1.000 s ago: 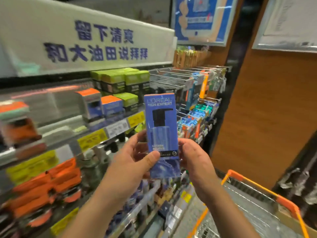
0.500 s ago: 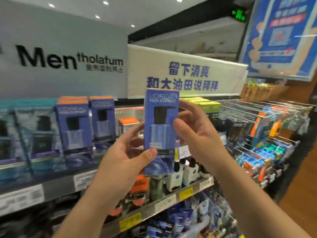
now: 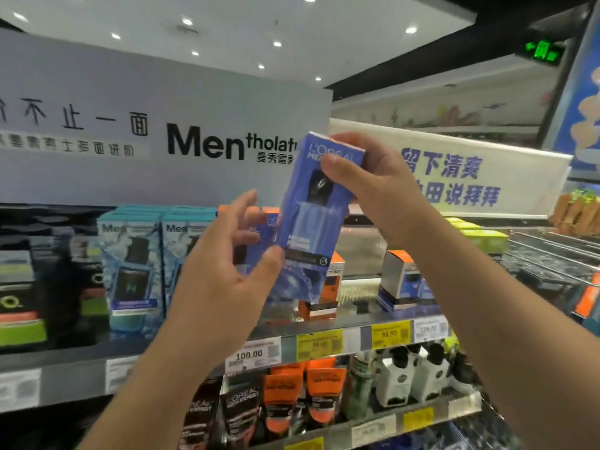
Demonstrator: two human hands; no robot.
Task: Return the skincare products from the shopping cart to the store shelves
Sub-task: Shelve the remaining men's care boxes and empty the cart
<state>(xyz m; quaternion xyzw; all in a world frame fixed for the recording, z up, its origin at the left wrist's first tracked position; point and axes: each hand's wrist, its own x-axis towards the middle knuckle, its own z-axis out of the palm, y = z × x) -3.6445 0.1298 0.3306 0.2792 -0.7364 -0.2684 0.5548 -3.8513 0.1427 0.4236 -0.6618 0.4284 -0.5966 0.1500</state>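
I hold a tall blue L'Oreal Men Expert box (image 3: 310, 228) up in front of the top shelf (image 3: 324, 319), tilted slightly to the right. My right hand (image 3: 367, 186) grips its upper part, fingers wrapped over the top. My left hand (image 3: 227, 274) holds the lower left edge with the thumb on the front and the fingers behind. Right behind the box stand similar blue L'Oreal boxes with orange tops (image 3: 259, 222). The shopping cart is out of view.
Light-blue Men boxes (image 3: 133, 254) and dark boxes stand to the left on the top shelf. Small orange and blue boxes (image 3: 402, 280) sit to the right. Price tags (image 3: 253, 354) line the shelf edge. Orange tubes (image 3: 324, 394) and white bottles (image 3: 412, 375) fill the shelf below.
The view has swung up and left from the cart to the top shelf. The box has risen and tilted, and my right hand has shifted from its side to its top.
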